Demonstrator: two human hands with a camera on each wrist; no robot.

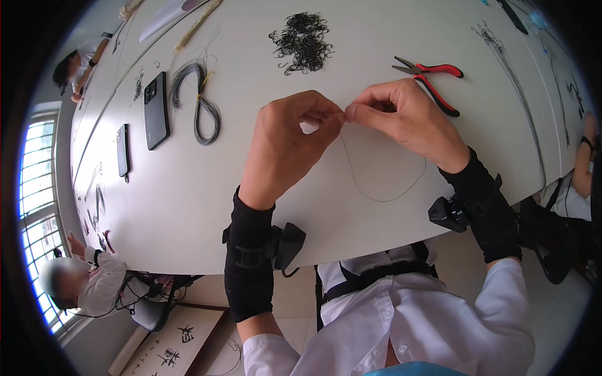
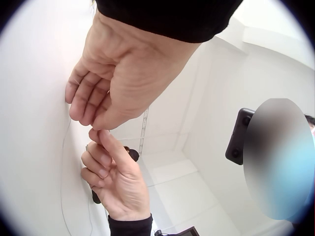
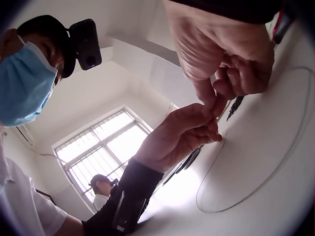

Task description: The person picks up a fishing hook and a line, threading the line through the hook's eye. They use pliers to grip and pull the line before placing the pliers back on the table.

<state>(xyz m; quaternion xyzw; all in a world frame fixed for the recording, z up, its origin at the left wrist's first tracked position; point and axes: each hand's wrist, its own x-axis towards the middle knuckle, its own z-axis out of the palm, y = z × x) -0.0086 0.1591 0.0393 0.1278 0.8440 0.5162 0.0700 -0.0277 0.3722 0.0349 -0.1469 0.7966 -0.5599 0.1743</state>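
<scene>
Both hands meet fingertip to fingertip above the white table (image 1: 313,232). My left hand (image 1: 279,141) pinches a thin grey wire (image 1: 380,201) between thumb and forefinger. Right against it, thumb and forefinger of my right hand (image 1: 414,119) pinch at the same spot. From there the wire hangs in a wide loop that curves back up toward the right wrist. In the right wrist view the loop of wire (image 3: 216,211) arcs over the tabletop. Whatever small part lies between the fingertips is hidden by them.
A pile of small black hooks (image 1: 304,42) lies beyond the hands. Red-handled pliers (image 1: 433,70) lie close behind the right hand. To the left are a tied wire coil (image 1: 207,119) and two phones, one a large black phone (image 1: 157,111). Long wires (image 1: 520,94) lie at right.
</scene>
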